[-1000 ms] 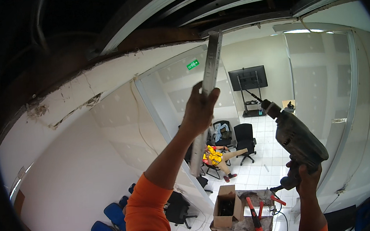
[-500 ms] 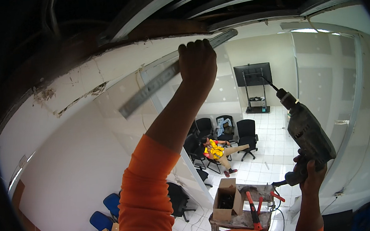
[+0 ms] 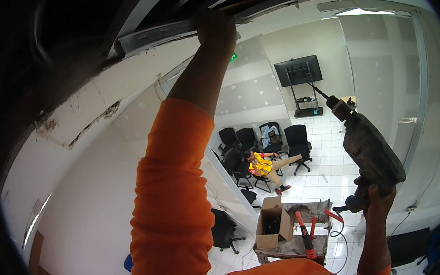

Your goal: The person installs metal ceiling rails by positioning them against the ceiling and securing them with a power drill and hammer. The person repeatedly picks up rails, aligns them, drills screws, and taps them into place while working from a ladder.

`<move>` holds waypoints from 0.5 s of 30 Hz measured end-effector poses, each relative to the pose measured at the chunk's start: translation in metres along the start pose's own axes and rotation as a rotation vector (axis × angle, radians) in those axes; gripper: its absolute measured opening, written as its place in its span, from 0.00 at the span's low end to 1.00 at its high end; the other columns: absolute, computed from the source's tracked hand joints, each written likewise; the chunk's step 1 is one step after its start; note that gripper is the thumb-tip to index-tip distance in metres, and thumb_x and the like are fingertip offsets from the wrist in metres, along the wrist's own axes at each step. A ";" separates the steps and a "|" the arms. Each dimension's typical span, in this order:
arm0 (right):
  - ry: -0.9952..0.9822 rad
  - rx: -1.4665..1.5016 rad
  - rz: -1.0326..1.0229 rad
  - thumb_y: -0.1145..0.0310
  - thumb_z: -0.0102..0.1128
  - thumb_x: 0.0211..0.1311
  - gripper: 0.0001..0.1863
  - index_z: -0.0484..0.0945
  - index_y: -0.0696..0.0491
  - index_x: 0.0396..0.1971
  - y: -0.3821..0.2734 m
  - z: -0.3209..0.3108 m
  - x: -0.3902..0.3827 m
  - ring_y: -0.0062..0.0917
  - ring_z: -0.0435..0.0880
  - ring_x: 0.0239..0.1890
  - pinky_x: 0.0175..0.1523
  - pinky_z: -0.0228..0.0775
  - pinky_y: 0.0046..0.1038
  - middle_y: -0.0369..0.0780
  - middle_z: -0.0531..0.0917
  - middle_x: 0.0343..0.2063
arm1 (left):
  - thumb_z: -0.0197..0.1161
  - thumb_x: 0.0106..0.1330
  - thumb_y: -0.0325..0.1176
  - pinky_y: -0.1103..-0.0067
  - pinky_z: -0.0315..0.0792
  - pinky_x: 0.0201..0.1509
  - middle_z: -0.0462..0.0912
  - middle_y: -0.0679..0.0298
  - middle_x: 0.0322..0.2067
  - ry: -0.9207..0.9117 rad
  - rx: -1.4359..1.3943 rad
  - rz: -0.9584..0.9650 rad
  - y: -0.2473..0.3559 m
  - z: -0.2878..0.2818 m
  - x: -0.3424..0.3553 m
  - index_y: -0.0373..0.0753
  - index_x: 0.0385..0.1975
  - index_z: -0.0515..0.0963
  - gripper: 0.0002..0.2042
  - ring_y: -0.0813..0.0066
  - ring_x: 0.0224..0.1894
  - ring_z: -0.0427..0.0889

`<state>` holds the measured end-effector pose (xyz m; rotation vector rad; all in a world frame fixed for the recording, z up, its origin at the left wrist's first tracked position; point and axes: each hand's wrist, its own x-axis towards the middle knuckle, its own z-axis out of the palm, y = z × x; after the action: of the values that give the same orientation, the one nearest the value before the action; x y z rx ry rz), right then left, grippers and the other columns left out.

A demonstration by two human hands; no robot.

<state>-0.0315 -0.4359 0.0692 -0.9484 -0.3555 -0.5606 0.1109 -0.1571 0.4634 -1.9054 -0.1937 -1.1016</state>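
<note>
Clamping my right hand (image 3: 375, 197) round the drill (image 3: 372, 149), left hand (image 3: 216, 28) round a metal strip (image 3: 157, 35); left forearm (image 3: 201, 79) part-covers green sign (image 3: 233, 57); open carton (image 3: 273, 241) at worktop (image 3: 291, 246)'s left edge.

Below, a yellow-vested person (image 3: 261, 166) sits among black office chairs (image 3: 296, 137), one draped with what might be a pale-blue garment (image 3: 268, 133), while a dark screen (image 3: 302, 70) on a stand (image 3: 308, 112) faces the room near the far wall (image 3: 328, 38).
</note>
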 end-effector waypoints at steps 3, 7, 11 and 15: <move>0.007 -0.007 -0.026 0.54 0.78 0.56 0.39 0.68 0.65 0.57 0.002 -0.005 -0.001 0.34 0.89 0.36 0.32 0.84 0.31 0.50 0.85 0.38 | 0.63 0.67 0.38 0.66 0.74 0.55 0.88 0.66 0.43 0.001 -0.030 -0.037 -0.002 0.007 0.006 0.47 0.41 0.88 0.09 0.67 0.52 0.83; 0.025 -0.045 -0.016 0.49 0.77 0.56 0.43 0.67 0.64 0.59 0.004 -0.010 -0.001 0.32 0.88 0.34 0.30 0.83 0.29 0.49 0.84 0.40 | 0.63 0.66 0.35 0.67 0.77 0.52 0.88 0.64 0.42 0.072 0.025 -0.012 -0.003 0.023 0.012 0.46 0.39 0.88 0.08 0.67 0.51 0.85; 0.011 -0.060 -0.020 0.49 0.77 0.56 0.43 0.66 0.63 0.60 0.006 -0.014 0.000 0.32 0.88 0.35 0.30 0.83 0.28 0.49 0.83 0.41 | 0.64 0.64 0.33 0.67 0.82 0.45 0.88 0.59 0.39 0.226 -0.003 -0.027 -0.009 0.039 0.017 0.44 0.33 0.89 0.07 0.65 0.46 0.87; 0.019 -0.055 -0.015 0.48 0.76 0.56 0.43 0.66 0.63 0.60 0.005 -0.016 0.001 0.31 0.88 0.35 0.30 0.83 0.27 0.49 0.83 0.41 | 0.64 0.63 0.33 0.66 0.82 0.44 0.88 0.58 0.39 0.207 -0.013 -0.012 -0.010 0.042 0.019 0.44 0.33 0.89 0.06 0.64 0.43 0.88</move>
<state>-0.0268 -0.4469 0.0578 -0.9936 -0.3311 -0.5950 0.1426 -0.1249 0.4755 -1.7889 -0.0822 -1.3024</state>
